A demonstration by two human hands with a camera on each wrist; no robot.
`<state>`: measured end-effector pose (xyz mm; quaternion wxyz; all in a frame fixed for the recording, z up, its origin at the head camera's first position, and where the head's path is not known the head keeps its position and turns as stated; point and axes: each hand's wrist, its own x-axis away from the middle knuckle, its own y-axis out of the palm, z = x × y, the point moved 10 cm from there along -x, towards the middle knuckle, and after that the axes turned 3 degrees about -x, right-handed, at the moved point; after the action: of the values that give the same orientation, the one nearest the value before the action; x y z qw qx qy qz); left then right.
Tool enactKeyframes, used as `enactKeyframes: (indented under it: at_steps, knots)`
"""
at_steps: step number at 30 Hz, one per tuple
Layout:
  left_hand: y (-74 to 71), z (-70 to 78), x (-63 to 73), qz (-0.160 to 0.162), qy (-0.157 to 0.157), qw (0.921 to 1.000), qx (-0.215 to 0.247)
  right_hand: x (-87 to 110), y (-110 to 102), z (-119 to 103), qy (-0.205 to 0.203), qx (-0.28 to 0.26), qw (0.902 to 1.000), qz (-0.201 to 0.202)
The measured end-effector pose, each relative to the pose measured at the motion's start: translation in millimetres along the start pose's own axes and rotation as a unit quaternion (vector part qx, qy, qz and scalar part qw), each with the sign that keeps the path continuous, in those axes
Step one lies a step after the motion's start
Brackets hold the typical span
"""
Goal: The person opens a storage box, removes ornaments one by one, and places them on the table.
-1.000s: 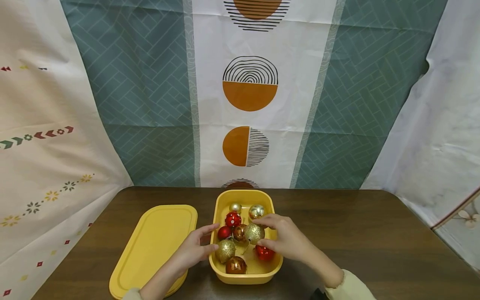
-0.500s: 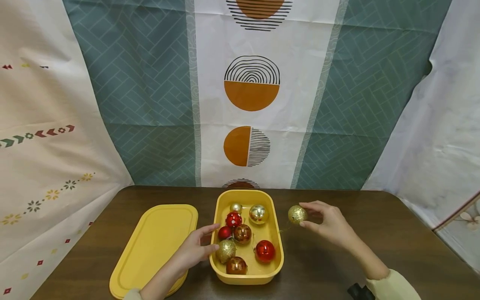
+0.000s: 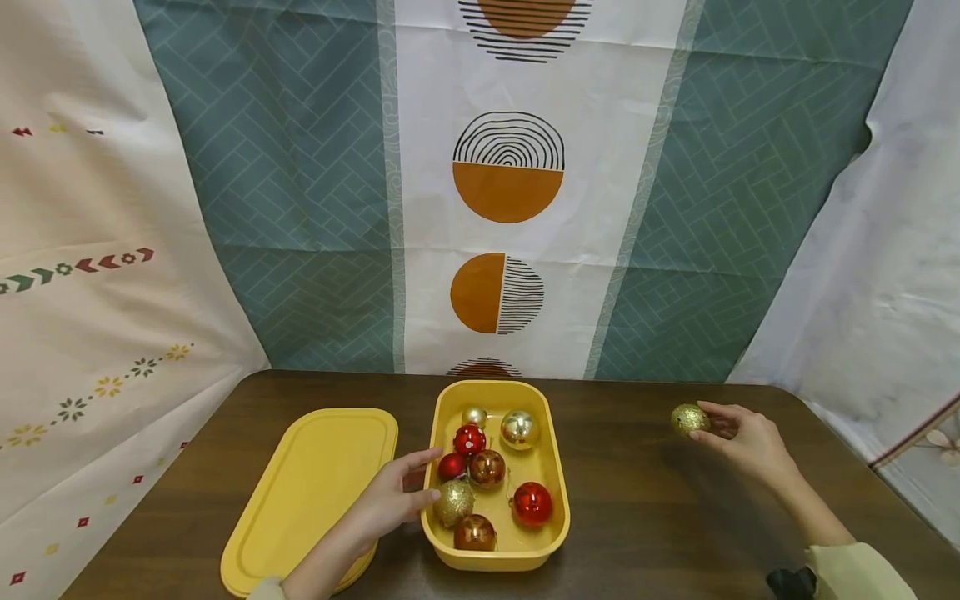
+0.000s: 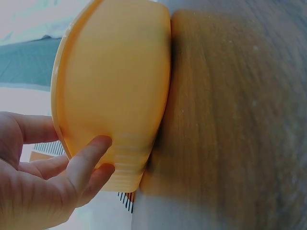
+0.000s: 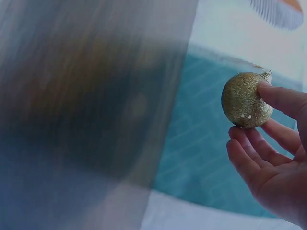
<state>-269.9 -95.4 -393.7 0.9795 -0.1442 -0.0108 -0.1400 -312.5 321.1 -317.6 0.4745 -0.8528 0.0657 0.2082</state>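
In the head view, the gold glitter bauble (image 3: pixel 689 420) is well to the right of the yellow box (image 3: pixel 498 561), level with the box's back half. Your right hand (image 3: pixel 750 442) pinches it between thumb and fingers from the side away from the box, so the bauble faces the box with the hand beyond it. Round, it has no long axis; the right wrist view shows its cap (image 5: pixel 266 75) by your thumb. It appears raised, though how far is hard to tell. Your left hand (image 3: pixel 396 493), fingers apart, touches the box's left wall, much farther from the bauble. The wooden table (image 3: pixel 637 517) gives you room between box and bauble; its back edge runs close behind both. Left of the box lies the yellow lid (image 3: pixel 315 483).
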Motion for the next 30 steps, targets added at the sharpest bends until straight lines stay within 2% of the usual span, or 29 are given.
enactKeyframes:
  at_steps: [6, 11, 16, 23, 30]
  knots:
    - [0.2, 0.0, 0.5, 0.000, 0.001, 1.0000, 0.000, 0.5, -10, 36, 0.026, 0.023, 0.9994, 0.001]
    - [0.5, 0.5, 0.8, -0.001, 0.001, 1.0000, 0.002, -0.9, -16, 65, 0.058, 0.033, 0.9977, -0.010]
    - [1.1, 0.7, 0.6, -0.006, 0.000, 1.0000, 0.008, -5.0, -16, 87, 0.072, 0.050, 0.9957, -0.027]
    - [1.0, 0.3, -0.1, -0.006, -0.001, 0.9999, 0.009, -7.5, -8, 106, 0.101, 0.051, 0.9910, -0.072]
    - [1.1, -1.4, -0.1, -0.006, -0.004, 0.9999, 0.014, -8.1, -4, 110, 0.109, 0.055, 0.9889, -0.085]
